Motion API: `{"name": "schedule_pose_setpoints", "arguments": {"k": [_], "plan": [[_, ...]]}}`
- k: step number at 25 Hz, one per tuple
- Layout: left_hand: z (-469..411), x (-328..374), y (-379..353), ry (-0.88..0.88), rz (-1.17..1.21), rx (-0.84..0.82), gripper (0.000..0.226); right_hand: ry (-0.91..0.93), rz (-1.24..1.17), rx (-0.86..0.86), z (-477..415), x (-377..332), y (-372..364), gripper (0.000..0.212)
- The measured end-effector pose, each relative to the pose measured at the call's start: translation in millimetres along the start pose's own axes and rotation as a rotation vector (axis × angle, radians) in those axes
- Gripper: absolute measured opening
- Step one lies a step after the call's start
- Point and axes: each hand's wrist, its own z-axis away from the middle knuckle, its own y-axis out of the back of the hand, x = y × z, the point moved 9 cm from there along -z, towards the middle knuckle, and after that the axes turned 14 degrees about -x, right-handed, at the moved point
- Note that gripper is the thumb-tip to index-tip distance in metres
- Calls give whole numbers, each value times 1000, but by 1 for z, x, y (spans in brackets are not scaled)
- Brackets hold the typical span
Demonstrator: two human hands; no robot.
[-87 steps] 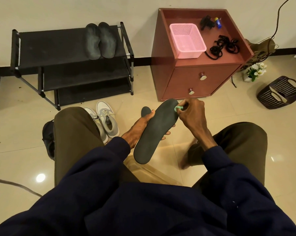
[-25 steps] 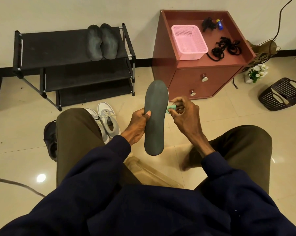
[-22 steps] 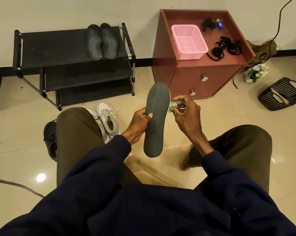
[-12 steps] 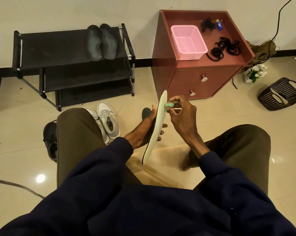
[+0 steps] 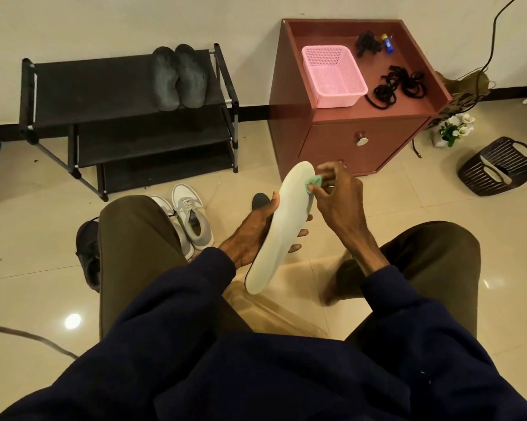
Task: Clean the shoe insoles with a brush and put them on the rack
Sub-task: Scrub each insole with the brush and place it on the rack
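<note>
Person seated, knees apart, working over the floor. Left hand (image 5: 250,232) grips one insole (image 5: 280,226) from below, thumb on the near edge, fingertips curled round the far edge. The insole is tilted, pale underside facing up and toe end pointing away. Right hand (image 5: 339,202) pinches a small green brush (image 5: 314,181) between thumb and fingers, other fingers spread, with the brush pressed on the pale side near the toe end.

Progress, judged from the layout:
- Two dark insoles (image 5: 178,77) already lie side by side on the top shelf of the black rack (image 5: 89,86), right-hand end, so that pair looks done.
- The held insole is mid-clean. Scrubbing sits at the toe end, and the rest of the pale side down to the heel looks not yet covered.
- The tip of another dark insole (image 5: 260,200) shows on the floor just behind the left hand, mostly hidden. It probably awaits brushing.

Grey-white sneakers (image 5: 192,220) stand on the floor by the left knee.

Roughly halfway. Left to do: finish this side, rack it beside the pair, then do the floor one. The top shelf has free room to the left of the pair.
</note>
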Motion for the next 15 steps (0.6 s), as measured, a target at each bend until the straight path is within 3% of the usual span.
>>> {"name": "schedule_pose_setpoints", "arguments": {"k": [8, 15], "plan": [[-5, -11, 3, 34, -77, -37, 59, 14, -185, 247, 9, 10, 15, 19], [3, 14, 15, -122, 25, 114, 59, 296, 58, -64, 29, -62, -49, 20]]}}
